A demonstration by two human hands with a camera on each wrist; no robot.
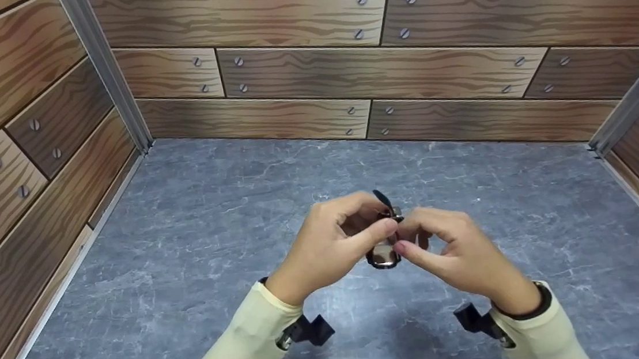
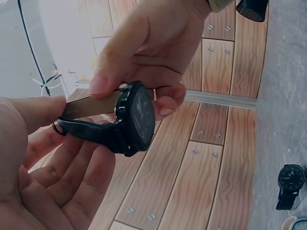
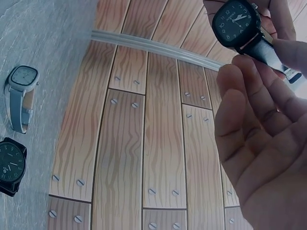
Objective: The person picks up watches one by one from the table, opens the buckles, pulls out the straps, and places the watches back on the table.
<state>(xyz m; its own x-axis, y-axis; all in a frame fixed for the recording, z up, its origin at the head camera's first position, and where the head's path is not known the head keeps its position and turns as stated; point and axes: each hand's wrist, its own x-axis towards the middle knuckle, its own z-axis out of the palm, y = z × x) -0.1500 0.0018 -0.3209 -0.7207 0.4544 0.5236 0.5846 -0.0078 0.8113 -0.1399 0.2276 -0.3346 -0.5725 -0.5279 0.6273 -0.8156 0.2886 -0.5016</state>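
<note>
A black wristwatch [image 2: 136, 117] with a square-cornered dial and a strap brown on its inner side is held up between both hands. My left hand [image 1: 325, 242] pinches its strap between thumb and fingers, as the left wrist view shows. My right hand [image 1: 458, 248] has its thumb at the strap beside the crown, with curled fingers near the case. Seen from the head, the shiny back of the watch [image 1: 384, 255] faces up toward me and a dark strap end [image 1: 382, 199] sticks up above the left fingers. In the right wrist view, the dial [image 3: 235, 20] shows light numerals.
A white-cased watch with a grey strap [image 3: 22, 96] lies on the grey marbled tabletop [image 1: 212, 212]. Beside it is a black round-dial watch [image 3: 11, 165]. Wood-patterned panels [image 1: 298, 71] wall the table at the back and both sides, with metal corner posts [image 1: 107, 71].
</note>
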